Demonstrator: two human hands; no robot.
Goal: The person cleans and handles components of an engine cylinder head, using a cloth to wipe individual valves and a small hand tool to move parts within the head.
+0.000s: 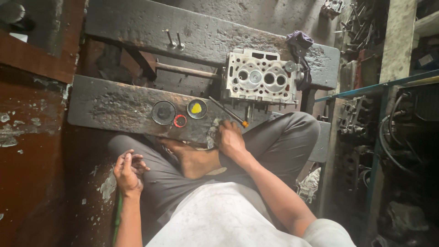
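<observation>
My right hand (pixel 231 139) rests at the near edge of a dark wooden plank (pixel 114 107), its fingers curled on a crumpled grey rag (pixel 212 132). Just beyond it lies a thin dark tool with an orange tip (pixel 228 112). A metal cylinder head (pixel 260 77) with round valve openings sits across the planks, beyond that hand. My left hand (pixel 128 171) hovers over my left knee with its fingers bunched; whether they pinch something small I cannot tell. I sit cross-legged, a bare foot (pixel 194 160) between my hands.
On the near plank stand a dark round lid (pixel 163 112), a tin of yellow paste (pixel 197 108) and a small red cap (pixel 180 120). Two valves (pixel 174 41) stand upright on the far plank. A purple cloth (pixel 299 39) hangs by the head. Engine parts and hoses (pixel 393 132) crowd the right.
</observation>
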